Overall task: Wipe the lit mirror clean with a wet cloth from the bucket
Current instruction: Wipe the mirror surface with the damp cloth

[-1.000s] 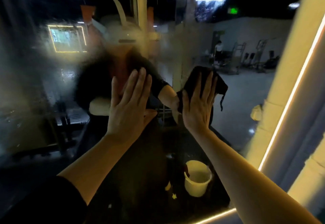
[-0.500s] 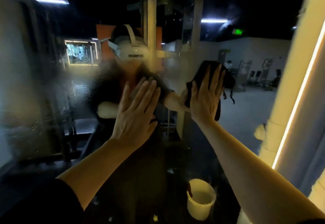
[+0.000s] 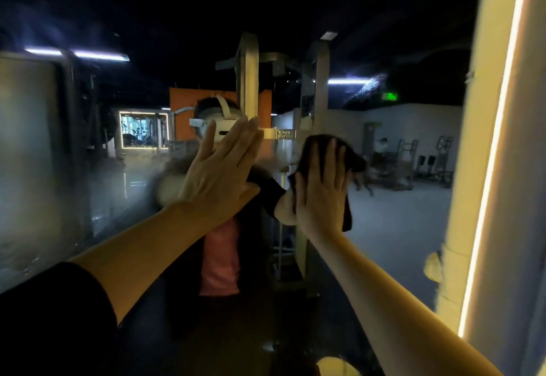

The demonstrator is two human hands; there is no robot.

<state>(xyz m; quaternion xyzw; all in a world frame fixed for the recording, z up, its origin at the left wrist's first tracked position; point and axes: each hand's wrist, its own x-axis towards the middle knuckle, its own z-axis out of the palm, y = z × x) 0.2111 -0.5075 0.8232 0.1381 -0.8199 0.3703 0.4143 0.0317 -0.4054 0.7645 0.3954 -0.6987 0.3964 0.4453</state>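
Observation:
A large mirror fills the view, with a glowing light strip down its right edge. My right hand presses a dark cloth flat against the glass, fingers straight and pointing up. My left hand rests flat on the mirror to the left of it, fingers straight. The glass on the left looks misted and streaked. Only the pale rim of the bucket shows at the bottom edge.
The mirror reflects a dim gym with machines, a tall metal frame and a person wearing a headset. A pale column stands just right of the light strip.
Both hands slid upward on the glass, the right one carrying the cloth up with it. The view tilted up, so the bucket dropped to the bottom edge.

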